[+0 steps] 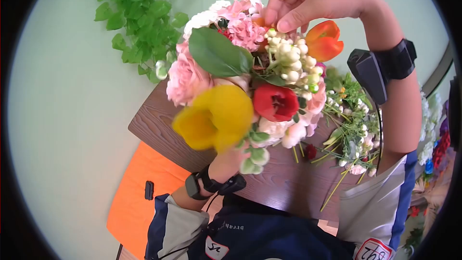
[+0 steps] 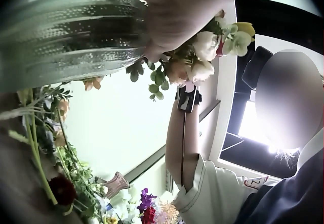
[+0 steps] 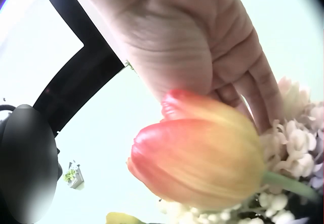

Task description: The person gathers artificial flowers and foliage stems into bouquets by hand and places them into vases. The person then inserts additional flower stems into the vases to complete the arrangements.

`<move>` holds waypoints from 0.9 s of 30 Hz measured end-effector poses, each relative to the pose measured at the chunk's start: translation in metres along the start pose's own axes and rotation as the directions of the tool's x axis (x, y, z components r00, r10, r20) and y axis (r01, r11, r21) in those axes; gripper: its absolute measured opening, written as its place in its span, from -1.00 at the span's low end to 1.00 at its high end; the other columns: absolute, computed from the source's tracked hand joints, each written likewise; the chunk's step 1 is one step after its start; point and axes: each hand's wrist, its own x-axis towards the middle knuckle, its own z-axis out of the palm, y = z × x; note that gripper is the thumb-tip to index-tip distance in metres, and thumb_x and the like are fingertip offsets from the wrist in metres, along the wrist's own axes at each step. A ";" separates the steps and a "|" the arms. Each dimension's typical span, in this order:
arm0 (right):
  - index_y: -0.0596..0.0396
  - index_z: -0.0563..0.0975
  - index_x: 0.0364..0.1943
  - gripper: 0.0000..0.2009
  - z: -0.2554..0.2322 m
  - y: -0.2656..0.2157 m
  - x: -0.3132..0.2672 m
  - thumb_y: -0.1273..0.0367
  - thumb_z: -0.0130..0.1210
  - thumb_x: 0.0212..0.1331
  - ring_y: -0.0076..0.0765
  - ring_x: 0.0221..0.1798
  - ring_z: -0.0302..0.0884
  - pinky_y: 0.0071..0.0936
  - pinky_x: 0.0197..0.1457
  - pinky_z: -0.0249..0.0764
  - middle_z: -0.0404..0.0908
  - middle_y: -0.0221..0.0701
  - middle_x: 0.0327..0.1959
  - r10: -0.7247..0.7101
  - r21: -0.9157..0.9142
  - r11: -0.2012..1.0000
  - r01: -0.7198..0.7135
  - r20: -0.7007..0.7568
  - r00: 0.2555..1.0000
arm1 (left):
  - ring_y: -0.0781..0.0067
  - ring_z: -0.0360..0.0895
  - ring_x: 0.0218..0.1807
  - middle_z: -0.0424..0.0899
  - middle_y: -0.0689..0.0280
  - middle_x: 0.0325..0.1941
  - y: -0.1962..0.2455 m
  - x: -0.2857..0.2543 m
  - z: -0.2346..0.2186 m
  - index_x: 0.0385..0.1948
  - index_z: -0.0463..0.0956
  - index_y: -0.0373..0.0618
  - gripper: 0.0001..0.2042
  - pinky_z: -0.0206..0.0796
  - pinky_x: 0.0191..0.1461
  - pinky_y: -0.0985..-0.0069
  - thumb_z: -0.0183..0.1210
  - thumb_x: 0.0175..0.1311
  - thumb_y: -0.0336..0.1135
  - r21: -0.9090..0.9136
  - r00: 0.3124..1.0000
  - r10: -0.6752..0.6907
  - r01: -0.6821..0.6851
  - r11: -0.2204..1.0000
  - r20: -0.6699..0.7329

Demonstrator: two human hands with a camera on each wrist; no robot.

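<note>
My left hand grips a clear ribbed glass vase close to its mouth; in the head view the bouquet hides most of that hand. The bouquet holds a yellow tulip, a red tulip, pink hydrangea, a pink rose, white berries and a large green leaf. At the top of the bouquet, my right hand touches the blooms with bent, spread fingers. Beside it stands an orange tulip, which covers part of the fingers in the right wrist view.
Loose stems with small white blooms lie on the dark wooden table, with a dark red flower near them. An orange mat is at the left. Green ivy hangs on the wall. More flowers stand at far right.
</note>
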 end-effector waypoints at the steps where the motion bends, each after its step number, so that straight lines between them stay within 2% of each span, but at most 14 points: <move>1: 0.25 0.51 -0.16 -0.73 0.000 -0.010 -0.004 0.39 0.18 0.09 -0.65 -0.27 0.49 -0.71 -0.24 0.40 0.61 -0.44 -0.32 0.001 -0.094 0.996 0.004 0.050 0.999 | 0.34 0.42 -0.04 0.44 0.25 -0.03 -0.007 -0.002 -0.003 0.00 0.33 -0.11 -0.61 0.27 0.08 0.30 0.04 0.20 -0.11 0.000 1.000 -0.006 0.006 1.000 -0.002; 2: 0.25 0.51 -0.15 -0.74 0.003 -0.018 -0.003 0.39 0.17 0.10 -0.65 -0.30 0.48 -0.71 -0.26 0.39 0.60 -0.45 -0.35 0.005 -0.185 0.983 0.014 0.100 0.995 | 0.34 0.42 -0.04 0.44 0.25 -0.03 0.000 0.009 0.003 -0.01 0.33 -0.11 -0.61 0.27 0.08 0.31 0.05 0.19 -0.13 0.009 1.000 0.015 -0.015 1.000 0.000; 3: 0.24 0.53 -0.23 -0.80 0.016 -0.023 0.001 0.39 0.14 0.13 -0.68 -0.41 0.43 -0.70 -0.34 0.37 0.57 -0.50 -0.44 0.083 -0.323 0.942 -0.087 -0.025 0.996 | 0.34 0.42 -0.04 0.44 0.25 -0.03 0.003 0.013 0.008 -0.01 0.33 -0.11 -0.62 0.27 0.07 0.32 0.06 0.18 -0.15 0.018 0.999 0.037 -0.037 0.999 0.002; 4: 0.24 0.53 -0.23 -0.80 0.026 -0.021 0.000 0.39 0.14 0.13 -0.68 -0.41 0.43 -0.70 -0.34 0.37 0.57 -0.50 -0.44 0.084 -0.318 0.944 -0.086 -0.020 0.996 | 0.35 0.42 -0.04 0.44 0.25 -0.04 0.003 0.000 0.001 -0.02 0.33 -0.12 -0.62 0.27 0.07 0.33 0.06 0.17 -0.17 0.028 0.998 0.060 -0.060 0.998 0.004; 6: 0.22 0.55 -0.26 -0.85 0.040 -0.014 0.001 0.47 0.09 0.09 -0.57 -0.34 0.50 -0.59 -0.23 0.42 0.60 -0.44 -0.41 -0.125 -0.515 0.857 0.034 -0.143 0.982 | 0.36 0.42 -0.05 0.44 0.25 -0.04 0.003 0.011 0.021 -0.02 0.33 -0.12 -0.63 0.27 0.06 0.35 0.08 0.15 -0.21 0.040 0.994 0.112 -0.112 0.993 0.017; 7: 0.18 0.55 -0.29 -0.87 0.039 -0.007 0.006 0.47 0.11 0.07 -0.60 -0.42 0.47 -0.60 -0.34 0.37 0.59 -0.47 -0.47 -0.181 -0.482 0.868 0.122 -0.078 0.980 | 0.36 0.42 -0.05 0.44 0.25 -0.05 0.006 0.006 0.016 -0.03 0.33 -0.12 -0.63 0.27 0.05 0.36 0.08 0.14 -0.23 0.042 0.990 0.138 -0.139 0.989 0.024; 11: 0.20 0.55 -0.28 -0.85 0.038 -0.003 0.001 0.47 0.13 0.05 -0.56 -0.33 0.47 -0.58 -0.23 0.35 0.60 -0.44 -0.38 -0.117 -0.438 0.897 0.062 -0.099 0.988 | 0.37 0.41 -0.06 0.44 0.26 -0.06 0.009 0.001 0.025 -0.05 0.34 -0.13 -0.64 0.28 0.04 0.40 0.11 0.09 -0.30 0.060 0.966 0.253 -0.256 0.965 0.062; 13: 0.22 0.55 -0.32 -0.86 0.034 -0.005 -0.004 0.40 0.11 0.14 -0.69 -0.48 0.38 -0.71 -0.39 0.35 0.54 -0.53 -0.53 -0.078 -0.179 0.983 0.029 -0.274 0.959 | 0.38 0.41 -0.06 0.44 0.26 -0.07 0.014 0.008 0.034 -0.06 0.34 -0.13 -0.64 0.28 0.03 0.42 0.12 0.07 -0.34 0.067 0.950 0.301 -0.306 0.950 0.079; 14: 0.22 0.55 -0.32 -0.86 0.032 -0.008 -0.003 0.40 0.11 0.14 -0.69 -0.48 0.38 -0.71 -0.39 0.35 0.54 -0.53 -0.53 -0.071 -0.179 0.984 0.022 -0.273 0.959 | 0.39 0.41 -0.06 0.44 0.26 -0.07 0.017 0.009 0.040 -0.06 0.34 -0.13 -0.64 0.28 0.02 0.43 0.13 0.06 -0.36 0.067 0.942 0.324 -0.330 0.941 0.088; 17: 0.21 0.56 -0.40 -0.87 0.024 -0.013 -0.004 0.41 0.08 0.16 -0.70 -0.52 0.34 -0.71 -0.44 0.31 0.51 -0.55 -0.58 -0.197 -0.194 0.975 0.107 -0.536 0.821 | 0.40 0.41 -0.07 0.44 0.26 -0.08 0.018 0.024 0.074 -0.08 0.34 -0.14 -0.64 0.28 0.01 0.46 0.15 0.03 -0.42 0.073 0.911 0.397 -0.406 0.911 0.110; 20: 0.22 0.55 -0.40 -0.86 0.028 -0.016 -0.018 0.41 0.06 0.17 -0.69 -0.52 0.34 -0.70 -0.44 0.31 0.52 -0.55 -0.57 -0.291 -0.328 0.940 0.093 -0.627 0.723 | 0.41 0.41 -0.08 0.44 0.27 -0.09 0.019 0.021 0.079 -0.09 0.35 -0.14 -0.63 0.28 0.00 0.49 0.17 0.00 -0.48 0.092 0.868 0.478 -0.491 0.866 0.133; 21: 0.22 0.55 -0.38 -0.86 0.026 -0.015 -0.015 0.41 0.05 0.18 -0.70 -0.49 0.36 -0.71 -0.41 0.32 0.52 -0.53 -0.55 -0.310 -0.360 0.929 0.091 -0.616 0.725 | 0.41 0.41 -0.08 0.44 0.27 -0.09 0.020 0.017 0.080 -0.09 0.35 -0.15 -0.62 0.28 -0.01 0.50 0.17 -0.01 -0.50 0.096 0.853 0.503 -0.517 0.851 0.139; 25: 0.23 0.55 -0.39 -0.85 0.038 -0.001 -0.020 0.40 0.06 0.18 -0.70 -0.46 0.38 -0.71 -0.37 0.33 0.53 -0.51 -0.54 -0.285 -0.277 0.954 0.114 -0.720 0.633 | 0.43 0.41 -0.09 0.45 0.27 -0.11 0.021 0.017 0.086 -0.11 0.35 -0.15 -0.60 0.29 -0.02 0.54 0.20 -0.06 -0.57 0.125 0.786 0.594 -0.615 0.778 0.169; 27: 0.21 0.54 -0.40 -0.87 0.041 0.001 -0.025 0.40 0.09 0.15 -0.70 -0.43 0.40 -0.71 -0.32 0.34 0.53 -0.50 -0.51 -0.436 -0.177 0.882 0.437 -0.659 0.613 | 0.43 0.41 -0.09 0.45 0.27 -0.11 0.028 0.017 0.084 -0.12 0.35 -0.15 -0.60 0.29 -0.03 0.55 0.20 -0.07 -0.59 0.124 0.773 0.612 -0.632 0.765 0.167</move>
